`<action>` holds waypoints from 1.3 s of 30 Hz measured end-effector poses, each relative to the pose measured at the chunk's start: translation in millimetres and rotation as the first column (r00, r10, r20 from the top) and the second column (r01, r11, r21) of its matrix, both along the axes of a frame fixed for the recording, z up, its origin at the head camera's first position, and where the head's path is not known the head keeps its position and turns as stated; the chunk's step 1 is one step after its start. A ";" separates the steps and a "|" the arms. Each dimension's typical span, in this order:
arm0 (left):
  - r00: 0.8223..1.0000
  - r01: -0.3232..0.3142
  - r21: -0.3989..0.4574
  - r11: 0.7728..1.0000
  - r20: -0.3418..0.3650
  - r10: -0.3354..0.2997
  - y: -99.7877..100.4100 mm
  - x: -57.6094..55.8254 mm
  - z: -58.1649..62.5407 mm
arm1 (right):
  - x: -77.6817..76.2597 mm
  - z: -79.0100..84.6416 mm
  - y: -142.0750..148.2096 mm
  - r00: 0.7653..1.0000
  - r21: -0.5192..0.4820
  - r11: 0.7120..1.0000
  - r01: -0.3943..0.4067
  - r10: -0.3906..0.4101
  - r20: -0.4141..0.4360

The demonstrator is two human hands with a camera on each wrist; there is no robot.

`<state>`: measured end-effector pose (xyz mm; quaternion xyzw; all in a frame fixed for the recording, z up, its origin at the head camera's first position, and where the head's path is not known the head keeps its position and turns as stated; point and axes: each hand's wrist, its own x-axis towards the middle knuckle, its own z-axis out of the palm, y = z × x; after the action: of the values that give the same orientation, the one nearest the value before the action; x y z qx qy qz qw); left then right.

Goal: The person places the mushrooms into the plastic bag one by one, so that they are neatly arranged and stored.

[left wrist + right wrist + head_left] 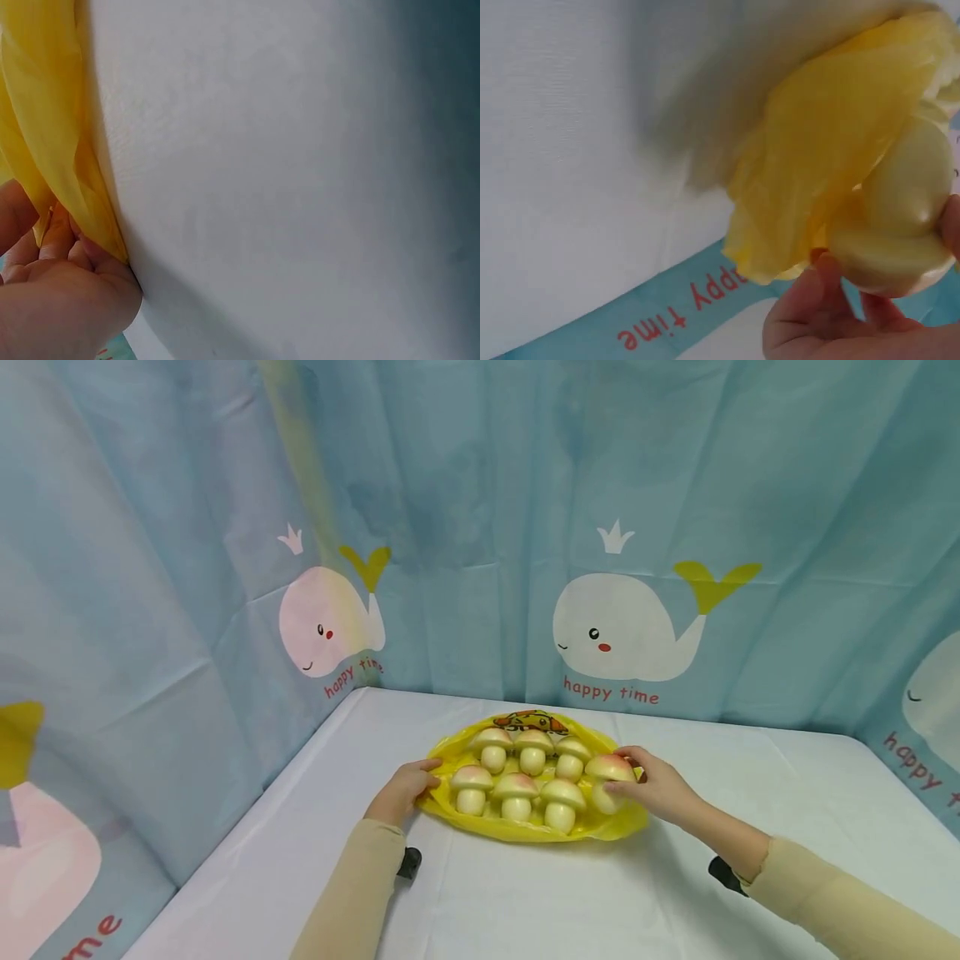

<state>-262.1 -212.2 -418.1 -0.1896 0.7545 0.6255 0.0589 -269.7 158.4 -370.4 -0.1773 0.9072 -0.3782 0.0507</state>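
Observation:
A yellow plastic bag lies spread on the white table, a cartoon print on its far side. Several toy mushrooms with cream stems and pink-tinged caps stand in two rows on it. My left hand holds the bag's left edge, its thumb and fingers around the yellow film in the left wrist view. At the bag's right end, my right hand grips a mushroom by its cap. The right wrist view shows that mushroom between thumb and fingers, with bag film beside it.
White cloth covers the table. Blue curtains printed with whales rise behind it and at the left. Dark wrist straps show below both hands.

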 end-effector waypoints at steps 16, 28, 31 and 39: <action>1.000 -0.002 -0.001 1.000 0.000 0.002 0.1 -2.4 -1.4 | -2.9 -3.8 -28.6 0.991 0.242 0.964 0.107 -0.085 -0.100; 1.000 0.028 0.015 0.999 -0.015 -0.028 -2.2 -1.1 -2.4 | -2.9 -14.7 -31.6 0.988 0.250 0.957 0.144 -0.125 -0.088; 0.999 0.029 0.013 1.000 -0.016 -0.028 -2.0 -0.6 -2.3 | -0.8 -15.5 -29.4 0.987 0.248 0.956 0.153 -0.137 -0.081; 0.999 0.032 0.025 0.999 -0.011 -0.031 -3.6 1.5 2.5 | 13.8 -5.4 4.6 0.989 0.196 0.970 0.143 -0.134 -0.063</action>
<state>-260.6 -215.8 -415.6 -0.1736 0.7498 0.6349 0.0670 -255.9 163.0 -375.8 -0.1169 0.9518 -0.2831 0.0194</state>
